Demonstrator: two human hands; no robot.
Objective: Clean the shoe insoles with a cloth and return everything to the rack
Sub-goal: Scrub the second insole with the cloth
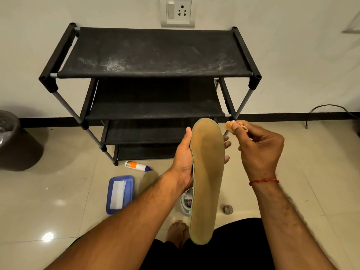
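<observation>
One black rack (153, 53) of four fabric shelves stands against the wall (292, 55), its top tier dusty. One dark bin (9, 137) sits at far left. Two insoles are present. The held insole (207, 178) stands upright before the lower shelves, with the left hand (183, 158) grasping its edges. The second insole (149, 180) lies on the floor (311, 172), partly hidden by the left forearm (126, 221). One blue tray (129, 193) carrying a white sheet (116, 193) lies left of it. One glue bottle (137, 165) lies by the rack's foot. The right hand (261, 151) pinches one small cloth wad (231, 126) just beside the held insole's toe, not touching it. Open tile lies to the right.
</observation>
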